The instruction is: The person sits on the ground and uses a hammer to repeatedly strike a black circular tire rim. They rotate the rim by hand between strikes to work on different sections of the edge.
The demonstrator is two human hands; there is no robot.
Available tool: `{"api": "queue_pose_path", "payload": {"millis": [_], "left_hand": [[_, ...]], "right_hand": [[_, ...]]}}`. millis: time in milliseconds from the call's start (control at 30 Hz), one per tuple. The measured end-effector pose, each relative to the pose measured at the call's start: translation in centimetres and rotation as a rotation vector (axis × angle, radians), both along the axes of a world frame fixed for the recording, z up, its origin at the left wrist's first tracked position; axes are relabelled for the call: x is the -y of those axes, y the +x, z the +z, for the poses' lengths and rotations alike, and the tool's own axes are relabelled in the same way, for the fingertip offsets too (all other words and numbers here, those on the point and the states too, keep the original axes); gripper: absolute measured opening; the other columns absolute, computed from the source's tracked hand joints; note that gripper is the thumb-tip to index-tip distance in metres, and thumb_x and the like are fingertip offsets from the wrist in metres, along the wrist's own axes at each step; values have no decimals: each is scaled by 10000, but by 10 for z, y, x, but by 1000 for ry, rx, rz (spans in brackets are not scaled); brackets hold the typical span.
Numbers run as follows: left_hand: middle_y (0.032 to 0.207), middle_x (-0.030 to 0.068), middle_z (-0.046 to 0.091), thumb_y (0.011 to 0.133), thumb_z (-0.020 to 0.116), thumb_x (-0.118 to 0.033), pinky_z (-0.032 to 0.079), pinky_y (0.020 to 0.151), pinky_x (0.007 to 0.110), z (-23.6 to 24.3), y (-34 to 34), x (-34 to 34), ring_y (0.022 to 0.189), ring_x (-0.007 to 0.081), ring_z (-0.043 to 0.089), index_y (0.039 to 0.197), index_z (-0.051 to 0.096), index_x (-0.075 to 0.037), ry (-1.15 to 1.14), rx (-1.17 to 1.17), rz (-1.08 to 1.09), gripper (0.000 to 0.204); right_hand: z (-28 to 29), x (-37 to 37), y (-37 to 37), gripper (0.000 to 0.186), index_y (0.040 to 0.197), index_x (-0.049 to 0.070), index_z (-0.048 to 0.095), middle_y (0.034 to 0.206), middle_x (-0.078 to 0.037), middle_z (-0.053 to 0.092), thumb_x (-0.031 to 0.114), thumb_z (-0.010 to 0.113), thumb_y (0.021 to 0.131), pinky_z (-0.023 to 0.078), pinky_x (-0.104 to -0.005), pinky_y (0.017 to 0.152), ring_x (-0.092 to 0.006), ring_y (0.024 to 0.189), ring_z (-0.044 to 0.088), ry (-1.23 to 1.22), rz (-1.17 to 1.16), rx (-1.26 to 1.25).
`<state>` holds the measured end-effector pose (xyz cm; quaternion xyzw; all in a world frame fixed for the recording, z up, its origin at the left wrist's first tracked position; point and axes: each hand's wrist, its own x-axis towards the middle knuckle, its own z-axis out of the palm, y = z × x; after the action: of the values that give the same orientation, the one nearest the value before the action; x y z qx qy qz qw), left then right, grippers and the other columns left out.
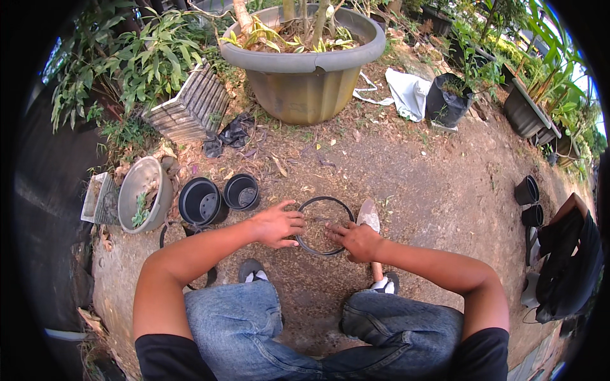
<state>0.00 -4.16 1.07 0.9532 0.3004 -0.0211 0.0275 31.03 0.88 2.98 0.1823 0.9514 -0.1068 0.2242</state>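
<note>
Between my feet is a round black rim (325, 198) with brown, soil-like matter inside; I cannot tell whether it is a full pot or a bare hoop. At its left edge, my left hand (278, 225) is open with fingers spread. My right hand (357, 241) reaches over the right edge, its fingers stretched out above the brown matter, holding nothing visible. A hand trowel (369, 217) lies just right of the rim, blade pointing away. My right hand and wrist hide its middle, and its wooden handle (377, 272) shows near my right shoe.
Two black pots (202, 202) (241, 192) and a round planter (146, 193) stand at left. A large planter (305, 95) is ahead, with a white cloth (407, 94) and a black grow bag (448, 100) beyond. Small black pots (527, 190) and dark fabric (562, 267) are at right.
</note>
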Motion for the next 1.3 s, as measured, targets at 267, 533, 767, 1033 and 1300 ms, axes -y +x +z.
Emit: {"api": "queue_pose_path", "payload": {"millis": [267,533,767,1033,1300], "left_hand": [[1306,16,706,1030,597,-409,287,1214,560,5,1,3,1308,200,583,1235,744,-152,-115,107,-69,361],[1270,18,709,1019,615,-416,320,1179,536,18,-7,-9,1299,237,566,1212,753,-167,-75,81,-51,345],[1127,-2,727,1043,581,-430,307,1154,538,14,21,1,1262,239,566,1114,788,-186,-158,60,-73,328],[1054,-24,736,1047,574,-427,299,1170,551,18,31,1,1246,219,567,1010,812,-172,-168,0,-32,351],[907,54,753,899,670,-397,335,1108,548,3,51,5,1120,249,637,799,803,-169,-200,-217,201,282]], "right_hand": [[-7,8,-9,930,1619,174,406,1706,-27,346,234,820,788,556,-435,1051,-333,1312,604,-125,60,-70],[-14,9,-17,867,1569,188,473,1661,-42,397,229,822,776,563,-429,1032,-329,1280,622,-26,127,-37],[-18,7,-2,745,1508,182,553,1581,-20,474,252,797,807,547,-435,1059,-312,1319,577,-64,78,-62],[-16,-3,6,693,1473,202,592,1589,-40,469,254,793,813,544,-444,1063,-325,1331,560,-75,55,-150],[-7,9,-10,667,1486,242,591,1642,-37,421,220,753,839,563,-456,1034,-328,1331,571,-1,53,-79]]}}
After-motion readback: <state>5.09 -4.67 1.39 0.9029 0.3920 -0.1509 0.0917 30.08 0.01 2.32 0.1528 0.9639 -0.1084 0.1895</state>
